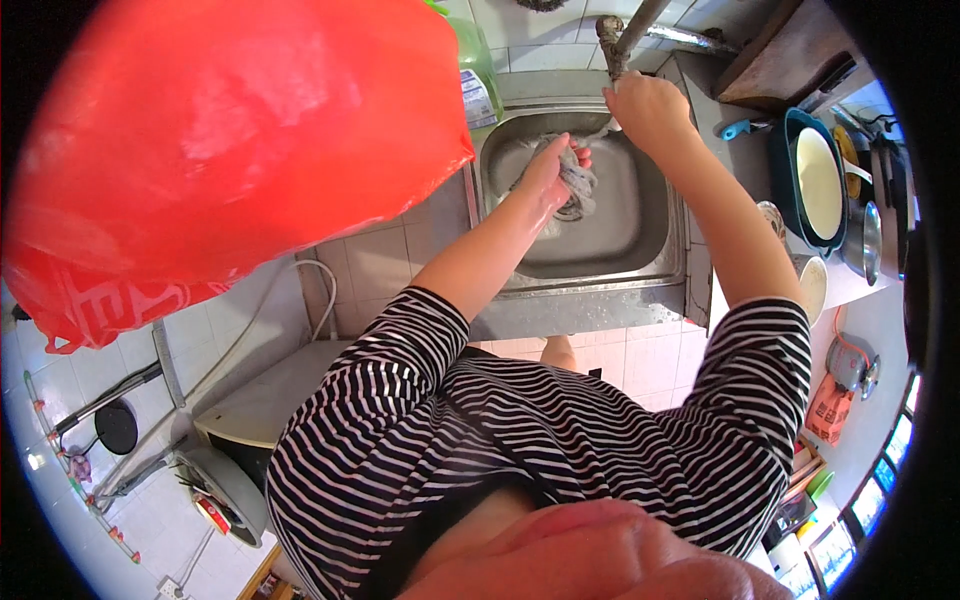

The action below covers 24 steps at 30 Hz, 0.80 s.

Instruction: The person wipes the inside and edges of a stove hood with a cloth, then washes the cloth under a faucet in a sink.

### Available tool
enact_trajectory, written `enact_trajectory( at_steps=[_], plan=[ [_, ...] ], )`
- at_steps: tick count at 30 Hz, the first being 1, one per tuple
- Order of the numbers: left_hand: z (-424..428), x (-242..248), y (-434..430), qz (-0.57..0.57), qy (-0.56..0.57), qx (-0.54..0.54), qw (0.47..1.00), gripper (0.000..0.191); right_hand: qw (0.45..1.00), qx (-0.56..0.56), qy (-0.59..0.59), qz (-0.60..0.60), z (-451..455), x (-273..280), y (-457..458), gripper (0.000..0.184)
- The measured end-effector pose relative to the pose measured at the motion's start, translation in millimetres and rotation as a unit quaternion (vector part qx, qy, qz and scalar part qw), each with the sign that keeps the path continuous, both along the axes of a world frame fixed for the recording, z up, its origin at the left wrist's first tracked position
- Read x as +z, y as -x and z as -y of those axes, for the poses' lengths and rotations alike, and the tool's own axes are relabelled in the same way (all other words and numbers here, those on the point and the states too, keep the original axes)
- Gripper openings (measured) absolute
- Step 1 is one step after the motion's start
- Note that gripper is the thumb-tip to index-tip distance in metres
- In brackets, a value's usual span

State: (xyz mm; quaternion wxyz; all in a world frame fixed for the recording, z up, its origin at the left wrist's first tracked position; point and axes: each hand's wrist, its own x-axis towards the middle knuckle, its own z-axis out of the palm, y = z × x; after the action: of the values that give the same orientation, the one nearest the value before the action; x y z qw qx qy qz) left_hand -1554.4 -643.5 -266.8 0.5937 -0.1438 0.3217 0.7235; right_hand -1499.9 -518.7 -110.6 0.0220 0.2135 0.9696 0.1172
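Observation:
In the stainless steel sink [615, 232], my left hand [553, 174] grips a wet grey cloth [577, 184], which hangs bunched from the fingers over the basin. My right hand [649, 109] is closed at the tap [613, 45] above the sink's back right corner; its fingers hide the tap's handle and most of the spout. Water runs near the tap and splashes in the basin below the cloth.
A large red plastic bag [247, 127] fills the upper left, beside a green plastic bottle [477, 75]. To the right, a dark blue basin [784, 180], a blue-handled tool [736, 130] and a white bowl [812, 289] stand on the counter. A wooden block-like object [772, 56] is behind them.

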Motion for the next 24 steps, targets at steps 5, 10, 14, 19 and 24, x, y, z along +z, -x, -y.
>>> enact_trajectory(
  at_steps=[5, 10, 14, 19, 24],
  plan=[
    [19, -4, 19, 0.020, 0.023, 0.025, 0.999, 0.022, 0.998, 0.009, 0.025, 0.063, 49, 28, 53, 0.048],
    [12, 7, -5, 0.080, -0.014, 0.005, 0.997, 0.022, 0.955, 0.016, 0.274, -0.109, 8, 33, 154, 0.041],
    [32, -4, 15, 0.068, -0.026, -0.006, 0.997, 0.023, 0.857, -0.015, 0.516, -0.001, 47, 55, 199, 0.050],
    [40, -4, 15, 0.082, -0.034, 0.002, 0.996, 0.024, 0.714, -0.082, 0.692, -0.061, 39, 30, 200, 0.034],
    [41, 7, 16, 0.088, -0.048, 0.021, 0.995, 0.027, 0.601, -0.112, 0.785, -0.105, 34, 8, 206, 0.018]
  ],
)
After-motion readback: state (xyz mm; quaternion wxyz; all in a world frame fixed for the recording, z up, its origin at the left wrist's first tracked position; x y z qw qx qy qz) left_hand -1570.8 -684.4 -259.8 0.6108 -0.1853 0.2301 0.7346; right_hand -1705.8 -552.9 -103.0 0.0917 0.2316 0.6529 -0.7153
